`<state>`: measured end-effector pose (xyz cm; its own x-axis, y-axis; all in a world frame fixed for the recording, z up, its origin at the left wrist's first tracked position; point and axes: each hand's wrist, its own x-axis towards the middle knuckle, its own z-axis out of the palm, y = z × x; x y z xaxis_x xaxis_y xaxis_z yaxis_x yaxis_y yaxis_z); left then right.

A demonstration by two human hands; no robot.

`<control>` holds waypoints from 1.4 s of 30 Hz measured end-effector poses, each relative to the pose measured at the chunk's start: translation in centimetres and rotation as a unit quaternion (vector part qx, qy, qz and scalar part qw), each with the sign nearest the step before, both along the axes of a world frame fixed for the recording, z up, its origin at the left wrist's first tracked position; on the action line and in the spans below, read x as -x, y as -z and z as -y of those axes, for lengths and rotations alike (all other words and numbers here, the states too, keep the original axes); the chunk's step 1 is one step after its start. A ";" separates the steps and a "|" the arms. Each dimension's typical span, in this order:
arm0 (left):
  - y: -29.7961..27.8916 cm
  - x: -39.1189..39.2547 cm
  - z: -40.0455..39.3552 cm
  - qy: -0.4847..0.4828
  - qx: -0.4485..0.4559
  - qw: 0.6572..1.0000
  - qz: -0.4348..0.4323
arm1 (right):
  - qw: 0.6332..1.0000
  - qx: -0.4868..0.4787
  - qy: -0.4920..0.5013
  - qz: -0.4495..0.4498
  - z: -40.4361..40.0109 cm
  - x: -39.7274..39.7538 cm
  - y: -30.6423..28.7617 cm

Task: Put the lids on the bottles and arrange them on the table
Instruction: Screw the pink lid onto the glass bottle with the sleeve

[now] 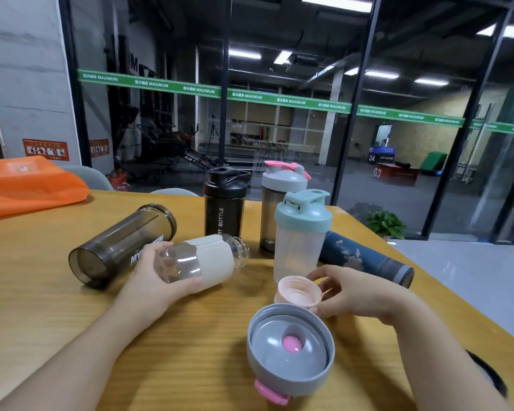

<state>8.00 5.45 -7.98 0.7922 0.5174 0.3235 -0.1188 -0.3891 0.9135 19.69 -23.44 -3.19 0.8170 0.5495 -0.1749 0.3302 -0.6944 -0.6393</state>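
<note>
My left hand grips a clear bottle with a cream sleeve, tilted on its side with its open threaded neck pointing right. My right hand holds a small pink lid, its open side facing up, just above the wooden table. A grey lid with a pink flap lies upside down near the front. A smoky grey bottle without a lid lies on its side at the left. Three capped shakers stand behind: black, grey with a pink-trimmed lid, frosted with a teal lid.
A dark blue patterned flask lies on its side at the right, near the table's right edge. An orange bag sits at the back left. A glass wall runs behind the table, and a potted plant stands on the floor.
</note>
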 end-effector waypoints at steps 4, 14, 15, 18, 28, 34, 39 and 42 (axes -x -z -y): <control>-0.6 0.0 0.7 0.032 0.096 0.993 0.058 | 1.000 0.011 -0.008 0.016 -0.2 0.1 0.2; -1.8 0.7 1.7 0.208 0.294 0.929 0.086 | 0.997 0.006 -0.006 0.074 -0.5 0.1 0.1; -1.9 0.8 2.0 0.203 0.298 0.929 0.085 | 0.997 -0.001 -0.007 0.076 -0.3 0.1 0.1; -1.9 0.7 2.3 0.173 0.302 0.933 0.088 | 0.996 -0.043 -0.006 0.074 0.3 0.0 -0.3; -1.5 0.1 2.8 0.169 0.350 0.914 0.118 | 0.959 -0.282 -0.005 -0.040 1.5 0.6 -2.1; -1.6 0.3 3.2 0.167 0.377 0.909 0.065 | 0.905 -0.416 -0.050 -0.072 -0.3 1.3 -2.1; -1.7 0.5 3.2 0.196 0.360 0.909 0.080 | 0.900 -0.432 -0.044 -0.019 -1.3 2.0 -1.8; -1.5 0.5 3.3 0.202 0.327 0.919 0.087 | 0.926 -0.369 -0.030 0.072 -1.8 2.4 -1.4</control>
